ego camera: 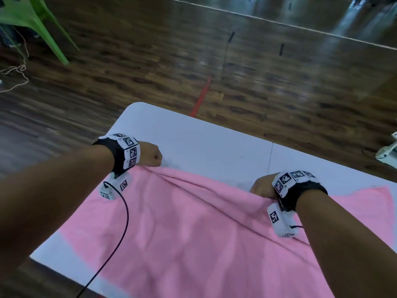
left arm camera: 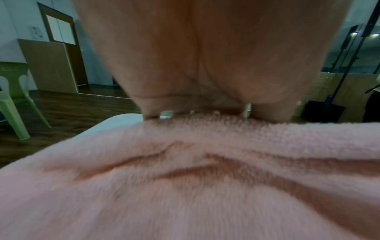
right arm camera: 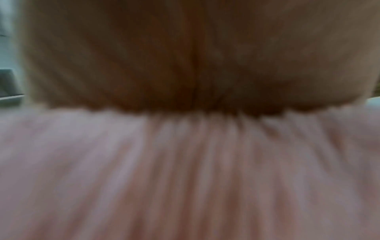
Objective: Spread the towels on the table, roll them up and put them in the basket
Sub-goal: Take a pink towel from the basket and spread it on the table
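The step in hand is the spreading: a pink towel (ego camera: 193, 229) lies over most of the white desk (ego camera: 204, 136), drawn out toward the far side but not yet flat. Long creases run across it from one hand to the other, and its right end trails off toward the desk's edge. No roll is begun, and no basket shows in any view.

The left hand (ego camera: 151, 154) is curled into a fist on the towel's far edge, near the far left corner of the desk. The left wrist view shows its fingers (left arm camera: 164, 104) folded down onto the fluffy pile, gripping the hem. The right hand (ego camera: 263, 187) is likewise closed on the far edge further right; the right wrist view is badly blurred, so the grip there probably pinches the cloth, judging mostly from the head view. Both forearms reach forward, roughly parallel, knuckles up, with marker-covered wrist bands (ego camera: 130, 151) and a cable hanging from the left one.

The next move, as I judge it, calls for pulling the two gripped points apart and away to take out the creases, then laying the edge flat, so the towel is smooth before rolling starts from one end
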